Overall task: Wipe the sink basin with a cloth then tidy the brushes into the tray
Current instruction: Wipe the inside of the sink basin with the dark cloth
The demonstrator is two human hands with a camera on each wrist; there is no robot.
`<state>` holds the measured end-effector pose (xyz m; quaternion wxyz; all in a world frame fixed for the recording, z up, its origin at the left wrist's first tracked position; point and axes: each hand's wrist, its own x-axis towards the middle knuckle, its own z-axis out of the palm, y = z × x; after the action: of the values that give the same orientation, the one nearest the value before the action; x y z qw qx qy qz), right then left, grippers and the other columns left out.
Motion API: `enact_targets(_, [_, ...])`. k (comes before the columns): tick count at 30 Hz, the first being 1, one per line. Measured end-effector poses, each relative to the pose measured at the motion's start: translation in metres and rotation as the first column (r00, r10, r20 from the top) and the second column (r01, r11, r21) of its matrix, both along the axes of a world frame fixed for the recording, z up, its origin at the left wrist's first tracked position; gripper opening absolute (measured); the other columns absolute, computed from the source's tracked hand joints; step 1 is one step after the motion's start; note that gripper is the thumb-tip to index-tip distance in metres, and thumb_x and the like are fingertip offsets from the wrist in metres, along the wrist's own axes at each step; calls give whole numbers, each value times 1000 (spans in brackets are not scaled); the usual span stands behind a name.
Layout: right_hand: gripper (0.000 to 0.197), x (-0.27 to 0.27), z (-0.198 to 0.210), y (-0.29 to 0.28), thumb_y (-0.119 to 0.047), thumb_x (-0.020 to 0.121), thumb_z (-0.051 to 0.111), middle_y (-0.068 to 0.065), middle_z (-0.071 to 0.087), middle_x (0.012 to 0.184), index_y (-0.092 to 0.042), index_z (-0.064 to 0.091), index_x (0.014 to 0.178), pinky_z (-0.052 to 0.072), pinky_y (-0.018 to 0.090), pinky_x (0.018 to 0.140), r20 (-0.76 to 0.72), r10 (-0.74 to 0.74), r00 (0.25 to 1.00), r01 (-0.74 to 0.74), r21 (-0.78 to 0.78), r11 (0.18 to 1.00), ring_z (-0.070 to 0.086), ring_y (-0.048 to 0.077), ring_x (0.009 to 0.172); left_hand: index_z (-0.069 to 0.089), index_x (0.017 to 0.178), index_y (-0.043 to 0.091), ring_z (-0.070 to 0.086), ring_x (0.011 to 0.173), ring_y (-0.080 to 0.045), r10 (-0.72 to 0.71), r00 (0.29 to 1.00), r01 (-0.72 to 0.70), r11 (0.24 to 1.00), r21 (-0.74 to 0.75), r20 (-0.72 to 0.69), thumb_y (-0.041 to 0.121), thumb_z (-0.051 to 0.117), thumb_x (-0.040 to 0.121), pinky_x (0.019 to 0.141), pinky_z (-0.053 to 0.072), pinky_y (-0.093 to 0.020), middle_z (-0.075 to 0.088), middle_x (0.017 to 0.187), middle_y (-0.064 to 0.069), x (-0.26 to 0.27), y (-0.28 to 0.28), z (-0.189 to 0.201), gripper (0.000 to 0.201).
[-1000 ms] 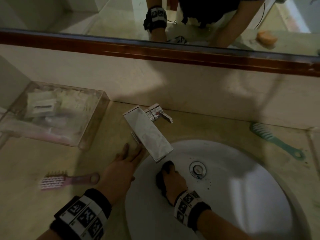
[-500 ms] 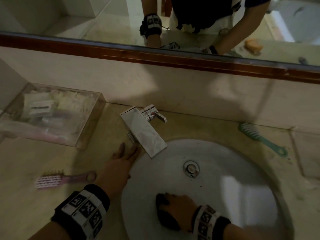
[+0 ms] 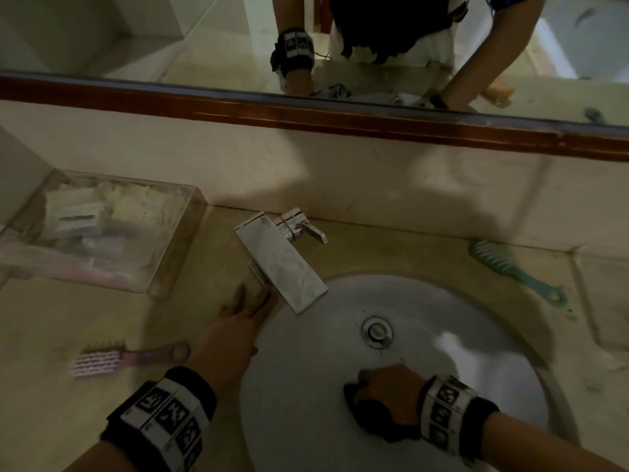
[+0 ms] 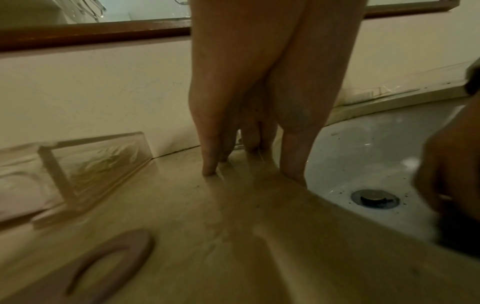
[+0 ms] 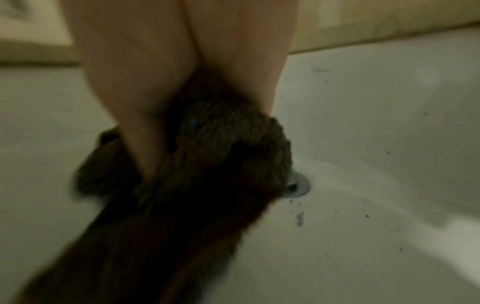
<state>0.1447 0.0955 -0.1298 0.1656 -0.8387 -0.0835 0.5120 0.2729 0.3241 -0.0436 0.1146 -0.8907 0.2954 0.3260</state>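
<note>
My right hand (image 3: 388, 393) grips a dark cloth (image 3: 374, 420) and presses it on the near slope of the white sink basin (image 3: 442, 318), just below the metal drain (image 3: 376, 331). In the right wrist view the fingers curl round the cloth (image 5: 207, 164). My left hand (image 3: 235, 325) lies flat with straight fingers on the beige counter beside the basin's left rim; its fingertips (image 4: 210, 170) touch the counter. A pink brush (image 3: 115, 359) lies left of that hand. A green brush (image 3: 510, 267) lies at the far right. The clear tray (image 3: 163, 267) stands at the back left.
A flat chrome faucet (image 3: 282, 267) juts over the basin's far left rim, close to my left fingertips. The tray holds small packets and a pink item. A wood-framed mirror (image 3: 306, 114) runs along the wall behind. Dark specks dot the basin round the drain (image 5: 298, 185).
My right hand has dragged the cloth from under the faucet toward the near side of the basin, then a little rightward. The left hand has stayed flat on the counter.
</note>
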Motion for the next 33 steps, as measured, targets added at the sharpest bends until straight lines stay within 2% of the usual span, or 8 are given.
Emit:
enact_targets(3, [45, -22, -10, -13, -31, 98, 44, 13, 28, 153, -19, 40, 141, 33, 48, 112, -94, 126, 987, -138, -131, 982, 38, 38, 133, -18, 150, 21, -14, 149, -31, 9, 1000, -9, 1000, -7, -10, 27, 49, 97, 122, 16, -37, -26, 155, 14, 0, 0, -3, 86])
enact_targets(10, [59, 8, -14, -54, -48, 96, 35, 11, 21, 157, -25, 19, 149, 30, 41, 115, 182, -222, 958, 264, -253, 931, 31, 32, 139, -16, 151, 24, -17, 149, -28, 15, 1000, -15, 1000, -2, -11, 26, 48, 99, 123, 14, -35, -22, 157, 14, 1, -1, 0, 82])
enact_targets(14, [48, 6, -11, -40, -37, 98, 39, 11, 48, 139, -20, 34, 143, 51, 35, 94, 142, -47, 989, 78, -227, 971, 52, 30, 122, -13, 151, 25, -16, 149, -27, 17, 1000, -17, 999, -42, -16, 31, 46, 99, 121, 19, -33, -18, 160, 9, 1, 2, -2, 79])
enact_targets(18, [58, -22, -17, -25, -33, 95, 49, 11, 9, 160, -21, 26, 148, 26, 50, 117, -74, 160, 984, -166, -82, 983, 28, 37, 141, -14, 151, 24, -15, 149, -29, 0, 1000, -1, 998, -67, -10, 35, 46, 99, 123, 19, -34, -21, 156, 15, 1, 5, -6, 80])
enact_targets(21, [56, -21, -21, -25, -27, 96, 49, 12, 15, 158, -22, 28, 147, 29, 47, 115, 13, 44, 999, -42, -125, 991, 30, 36, 140, -13, 151, 24, -14, 149, -28, 23, 1000, -23, 997, -77, -13, 29, 48, 99, 121, 19, -34, -19, 159, 10, 1, 4, -5, 81])
enact_targets(25, [49, 3, -24, -41, -35, 97, 39, 12, 40, 145, -21, 32, 143, 47, 39, 98, 242, -140, 960, 192, -207, 959, 55, 31, 113, -16, 151, 22, -15, 149, -30, -7, 1000, 6, 999, -53, -10, 32, 47, 99, 121, 20, -34, -27, 153, 14, 2, 2, -4, 82])
enact_targets(29, [52, 5, -19, -22, -56, 84, 47, 10, 64, 100, -15, 52, 117, 45, 33, 78, 304, -184, 935, 218, -80, 973, 58, 23, 74, -16, 151, 22, -14, 149, -30, 4, 1000, -4, 1000, -23, -8, 30, 46, 99, 121, 19, -34, -19, 159, 11, 0, 0, -1, 80])
enact_targets(33, [66, 7, -7, 42, -44, 92, 40, 21, 28, 150, -9, 27, 146, 37, 46, 109, 137, -231, 963, 227, 44, 973, 46, 36, 128, -13, 151, 24, -16, 149, -29, 23, 1000, -23, 999, -40, -8, 31, 48, 98, 122, 19, -35, -16, 161, 8, 1, 3, -7, 81])
